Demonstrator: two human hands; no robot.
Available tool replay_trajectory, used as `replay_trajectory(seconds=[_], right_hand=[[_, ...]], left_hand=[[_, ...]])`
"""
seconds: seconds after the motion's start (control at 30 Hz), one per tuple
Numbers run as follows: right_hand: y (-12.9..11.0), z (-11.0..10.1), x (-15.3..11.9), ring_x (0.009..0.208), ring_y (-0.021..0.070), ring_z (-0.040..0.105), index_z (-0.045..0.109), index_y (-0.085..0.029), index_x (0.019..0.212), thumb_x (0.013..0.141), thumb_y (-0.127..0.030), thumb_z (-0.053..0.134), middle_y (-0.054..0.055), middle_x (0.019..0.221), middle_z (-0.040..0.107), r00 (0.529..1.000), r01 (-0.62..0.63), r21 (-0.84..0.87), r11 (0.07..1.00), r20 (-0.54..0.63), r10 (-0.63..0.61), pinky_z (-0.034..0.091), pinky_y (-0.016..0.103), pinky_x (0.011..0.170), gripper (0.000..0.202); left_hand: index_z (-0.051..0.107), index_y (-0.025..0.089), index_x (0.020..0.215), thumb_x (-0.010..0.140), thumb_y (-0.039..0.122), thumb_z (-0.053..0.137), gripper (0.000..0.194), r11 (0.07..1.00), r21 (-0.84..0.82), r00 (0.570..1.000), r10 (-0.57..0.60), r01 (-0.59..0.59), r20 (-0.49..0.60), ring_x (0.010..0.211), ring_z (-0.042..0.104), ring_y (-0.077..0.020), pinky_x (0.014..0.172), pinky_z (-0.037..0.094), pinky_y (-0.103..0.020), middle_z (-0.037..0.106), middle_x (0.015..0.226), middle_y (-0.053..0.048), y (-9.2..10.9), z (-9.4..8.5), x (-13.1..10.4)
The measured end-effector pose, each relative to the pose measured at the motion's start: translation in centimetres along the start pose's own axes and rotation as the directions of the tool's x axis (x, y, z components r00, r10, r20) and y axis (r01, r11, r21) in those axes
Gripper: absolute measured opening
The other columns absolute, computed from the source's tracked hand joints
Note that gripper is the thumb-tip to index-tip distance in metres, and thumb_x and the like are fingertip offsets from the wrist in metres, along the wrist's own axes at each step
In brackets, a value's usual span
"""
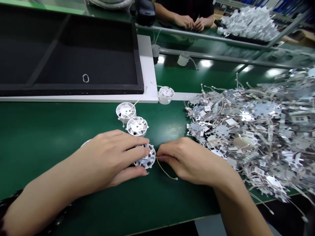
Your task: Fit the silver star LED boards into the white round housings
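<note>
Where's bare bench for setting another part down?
Green bench lies bare left of the white housings, this side of the black tray; also between the left hand, right hand and front edge. Crowded: the right, under the heaped metal plates.

Seven white round housings (137, 126) can be counted: three uncovered on the near part of the table (49, 121), one under the left hand (108, 157), one showing only a rim behind it, and two farther back. The right hand (187, 157) pinches one thin wire (164, 171), and a co-worker shows two hands (185, 22). There is one black tray (98, 89) with one white loop (85, 78), plus two heaps, metal plates (267, 109) and white parts (248, 24), too tangled to count.
</note>
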State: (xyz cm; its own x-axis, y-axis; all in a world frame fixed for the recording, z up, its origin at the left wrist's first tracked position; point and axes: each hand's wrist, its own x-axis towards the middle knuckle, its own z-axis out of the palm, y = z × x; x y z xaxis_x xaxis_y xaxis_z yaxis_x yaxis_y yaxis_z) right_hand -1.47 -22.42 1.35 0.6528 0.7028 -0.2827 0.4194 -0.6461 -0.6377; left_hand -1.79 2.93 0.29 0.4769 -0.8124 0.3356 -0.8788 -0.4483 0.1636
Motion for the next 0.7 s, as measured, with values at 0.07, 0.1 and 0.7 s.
replay_trajectory(seconds=[0.07, 0.1, 0.7], right_hand=[[0.1, 0.1, 0.0, 0.066, 0.0152, 0.062, 0.059, -0.018, 0.077, 0.100, -0.009, 0.056, 0.002, 0.077, 0.071, 1.000, 0.015, 0.002, 1.000, -0.016, -0.015, 0.038, 0.027, 0.064, 0.025], [0.2, 0.1, -0.1, 0.067, 0.0156, 0.064, 0.063, -0.018, 0.078, 0.101, -0.010, 0.056, 0.002, 0.077, 0.072, 0.999, 0.024, 0.007, 1.000, -0.028, -0.024, 0.039, 0.027, 0.064, 0.025], [0.1, 1.0, 0.0, 0.115, 0.0315, 0.071, 0.060, -0.017, 0.143, 0.095, -0.034, 0.079, 0.013, 0.134, 0.072, 0.949, 0.191, -0.148, 0.970, -0.226, -0.221, 0.058, 0.046, 0.093, 0.055]], left_hand=[[0.070, 0.020, 0.110, 0.115, 0.043, 0.039, 0.039, 1.000, 0.003, 1.000, 0.009, -0.009, 0.002, 0.092, 0.076, -0.0210, 0.081, 0.055, -0.037, 0.080, 0.114, -0.003, 0.0, -0.2, 0.2], [0.070, 0.020, 0.110, 0.115, 0.043, 0.040, 0.038, 1.000, 0.004, 1.000, 0.015, -0.015, -0.001, 0.093, 0.076, -0.0215, 0.082, 0.054, -0.037, 0.080, 0.114, -0.003, -0.1, -0.3, 0.2], [0.069, 0.020, 0.102, 0.105, 0.014, 0.060, 0.011, 0.927, 0.158, 0.932, -0.310, 0.340, -0.188, 0.093, 0.068, -0.0126, 0.087, 0.047, -0.024, 0.074, 0.100, 0.007, -2.5, -5.6, -2.1]])
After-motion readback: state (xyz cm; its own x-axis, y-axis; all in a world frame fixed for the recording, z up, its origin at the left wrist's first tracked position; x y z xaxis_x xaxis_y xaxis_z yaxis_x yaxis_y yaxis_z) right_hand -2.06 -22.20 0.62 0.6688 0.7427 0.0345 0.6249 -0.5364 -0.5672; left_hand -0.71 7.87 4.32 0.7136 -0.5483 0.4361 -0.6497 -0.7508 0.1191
